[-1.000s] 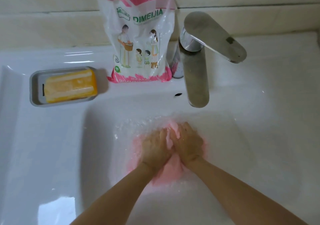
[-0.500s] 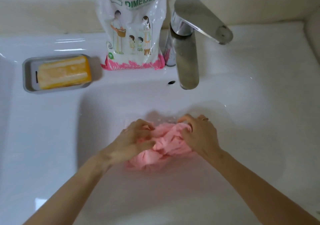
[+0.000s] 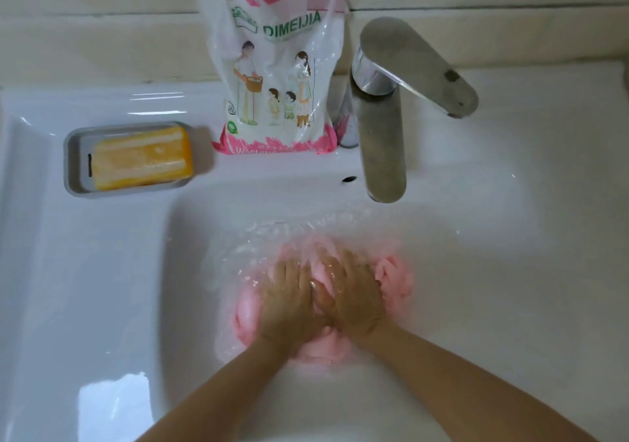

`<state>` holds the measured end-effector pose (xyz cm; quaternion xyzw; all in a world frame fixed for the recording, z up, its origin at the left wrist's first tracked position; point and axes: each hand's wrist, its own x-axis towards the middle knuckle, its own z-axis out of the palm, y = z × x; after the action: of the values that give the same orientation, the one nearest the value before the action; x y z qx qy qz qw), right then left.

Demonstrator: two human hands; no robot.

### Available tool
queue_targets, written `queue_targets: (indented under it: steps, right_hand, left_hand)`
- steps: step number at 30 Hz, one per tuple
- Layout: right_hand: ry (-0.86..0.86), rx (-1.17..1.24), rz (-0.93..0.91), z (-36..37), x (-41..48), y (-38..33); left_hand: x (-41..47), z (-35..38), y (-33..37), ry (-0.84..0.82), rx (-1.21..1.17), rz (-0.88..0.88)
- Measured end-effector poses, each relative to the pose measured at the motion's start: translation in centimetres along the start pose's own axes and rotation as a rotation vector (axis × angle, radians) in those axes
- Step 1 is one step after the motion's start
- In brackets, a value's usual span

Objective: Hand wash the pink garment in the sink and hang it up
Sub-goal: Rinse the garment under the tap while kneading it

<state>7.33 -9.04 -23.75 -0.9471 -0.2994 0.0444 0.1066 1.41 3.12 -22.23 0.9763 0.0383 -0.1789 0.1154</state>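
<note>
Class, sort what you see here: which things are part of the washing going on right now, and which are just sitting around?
In use: pink garment, under water in the sink; left hand and right hand, both pressing it.
Lying about: detergent bag, yellow soap in its grey dish, tap, all untouched.

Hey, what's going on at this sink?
A person is hand washing a pink garment in the white sink. The left hand and right hand sit side by side on the bunched cloth and press it down into rippling water, below the tap. A bag of washing powder and a yellow soap bar in a grey tray sit on the ledge, untouched. Nothing is hung up yet.
</note>
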Motion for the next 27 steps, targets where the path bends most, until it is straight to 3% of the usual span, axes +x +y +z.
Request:
queue_targets:
  steps: [3,5,8,11,13,17,19,23,27]
  right_hand:
    - [0.070,-0.009,0.035,0.3,1.1,0.4]
    - [0.116,-0.028,0.057,0.0,1.8,0.3]
    - [0.193,0.015,0.108,-0.4,3.3,0.3]
    - [0.152,0.113,0.269,-1.3,4.7,-0.2]
    - [0.094,0.151,0.351,-1.6,5.2,-0.5]
    - [0.025,0.465,0.481,-3.2,4.8,0.1]
    - [0.059,0.542,0.361,-5.1,3.1,0.6]
    - [0.018,0.347,-0.030,-7.6,-1.4,1.3]
    - [-0.071,0.182,-0.043,-4.9,-2.3,0.5]
  left_hand:
    - [1.0,-0.2,0.4,0.263,-0.016,0.064]
    - [1.8,0.5,0.4,0.340,-0.070,0.114]
    - [2.6,-1.1,0.7,0.108,-0.122,0.027]
    - [3.7,-2.3,-0.1,-0.193,-0.087,-0.063]
    - [4.7,-4.0,-0.6,-0.119,-0.124,-0.030]
    - [3.8,-6.3,-2.0,-0.017,-0.297,0.050]
    - [1.3,-6.8,-2.6,-0.004,-0.413,0.050]
    - [-2.9,-5.2,-3.4,0.299,-0.355,0.265]
    - [-3.0,-1.2,-2.1,0.176,-0.205,0.123]
